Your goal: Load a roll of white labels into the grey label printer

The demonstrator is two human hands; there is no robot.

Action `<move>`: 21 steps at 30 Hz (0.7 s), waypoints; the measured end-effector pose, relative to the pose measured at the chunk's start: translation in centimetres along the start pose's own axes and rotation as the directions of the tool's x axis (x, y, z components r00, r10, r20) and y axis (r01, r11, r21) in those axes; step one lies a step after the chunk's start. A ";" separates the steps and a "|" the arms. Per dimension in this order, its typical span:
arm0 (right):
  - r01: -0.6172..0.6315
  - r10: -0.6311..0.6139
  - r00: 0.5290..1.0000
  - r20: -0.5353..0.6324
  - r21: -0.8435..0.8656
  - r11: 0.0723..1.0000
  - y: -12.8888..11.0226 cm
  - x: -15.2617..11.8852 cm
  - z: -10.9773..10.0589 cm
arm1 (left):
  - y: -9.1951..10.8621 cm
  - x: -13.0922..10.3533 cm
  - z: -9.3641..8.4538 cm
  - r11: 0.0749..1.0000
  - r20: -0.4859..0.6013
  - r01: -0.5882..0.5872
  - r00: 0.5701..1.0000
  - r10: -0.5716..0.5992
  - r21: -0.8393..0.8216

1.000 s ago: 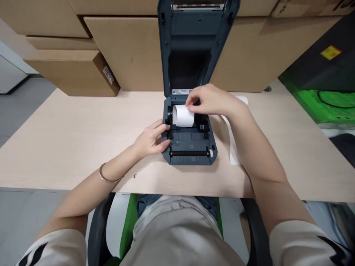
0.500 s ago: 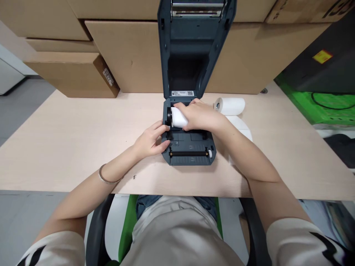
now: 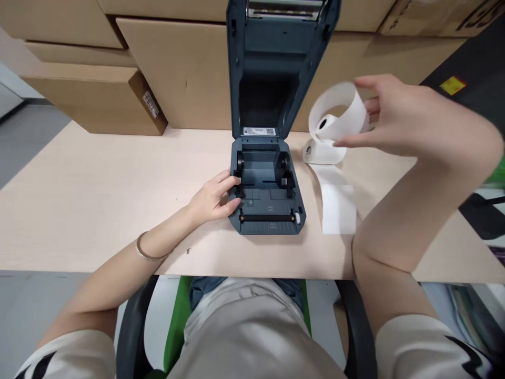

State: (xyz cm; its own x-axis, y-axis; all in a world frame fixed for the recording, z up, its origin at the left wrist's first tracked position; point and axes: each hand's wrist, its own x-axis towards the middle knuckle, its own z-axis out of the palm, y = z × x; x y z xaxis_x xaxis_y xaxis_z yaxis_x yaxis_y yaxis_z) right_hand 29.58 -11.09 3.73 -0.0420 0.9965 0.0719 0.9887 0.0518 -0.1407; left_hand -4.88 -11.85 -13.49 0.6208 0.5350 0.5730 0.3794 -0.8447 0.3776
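A dark grey label printer (image 3: 272, 202) stands on the table with its lid (image 3: 268, 47) swung up. Its roll bay, between two black roll holders, has no roll in it. My left hand (image 3: 215, 197) grips the printer's left edge, thumb and fingers on the rim. Raised to the right of the printer, my right hand (image 3: 390, 113) holds a white label roll (image 3: 329, 126) by its loosened paper, which curls in a wide loop. Below it, a second white label roll (image 3: 327, 155) lies on the table, with a strip of labels (image 3: 338, 208) stretching towards me.
Cardboard boxes (image 3: 177, 79) line the back of the table, right behind the printer lid. A smaller box (image 3: 90, 100) stands at the back left. A dark case with a yellow sticker (image 3: 453, 85) is at the far right. The table's front edge runs close to my body.
My right hand has lifted the label roll out of the printer bay and carried it up and right, its paper now looped loose. My left hand has stayed on the printer's edge.
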 end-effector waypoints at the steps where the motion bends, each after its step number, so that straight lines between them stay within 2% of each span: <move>1: -0.065 0.066 0.998 0.006 -0.071 0.995 0.6 0.6 0.4 | 0.0 0.0 0.0 1.000 -0.003 -0.005 1.000 0.005 0.003; 2: -0.097 0.100 0.995 0.022 -0.113 0.989 1.0 1.5 1.1 | 0.1 0.1 0.0 1.000 -0.005 -0.009 1.000 0.009 0.007; 4: -0.076 0.086 0.992 0.089 -0.118 0.990 1.2 3.6 3.3 | 0.2 0.1 -0.1 1.000 -0.005 -0.018 1.000 0.018 0.014; 8: 0.086 -0.057 0.971 0.234 -0.116 0.990 0.2 7.5 8.3 | 0.3 0.2 -0.1 1.000 0.001 -0.015 1.000 0.015 0.018; 12: 0.159 -0.088 0.932 0.351 -0.179 0.971 -1.1 8.9 11.5 | 0.3 0.1 -0.1 1.000 0.009 -0.003 1.000 0.003 0.024; 14: 0.156 -0.081 0.923 0.376 -0.173 0.972 -1.6 8.9 11.9 | 0.2 0.1 -0.1 1.000 0.007 -0.005 1.000 0.005 0.022; 17: 0.137 -0.065 0.914 0.401 -0.155 0.978 -1.3 8.5 11.0 | 0.2 0.2 -0.1 1.000 0.004 -0.004 1.000 0.004 0.012; 19: 0.120 -0.088 0.922 0.378 -0.063 0.991 0.3 8.1 9.5 | 0.2 0.1 -0.1 1.000 0.006 0.006 1.000 -0.006 0.004; 21: 0.111 -0.129 0.949 0.288 0.079 0.991 2.7 7.8 7.9 | 0.2 0.1 -0.2 1.000 0.012 0.021 1.000 -0.021 0.000</move>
State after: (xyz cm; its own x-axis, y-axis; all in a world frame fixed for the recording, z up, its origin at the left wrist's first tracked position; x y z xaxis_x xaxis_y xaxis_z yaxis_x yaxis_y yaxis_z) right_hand 30.77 -2.63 -3.90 -0.2093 0.9575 -0.1984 0.9635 0.1672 -0.2092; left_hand -4.86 -11.99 -13.24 0.6210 0.5521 0.5563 0.3924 -0.8335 0.3891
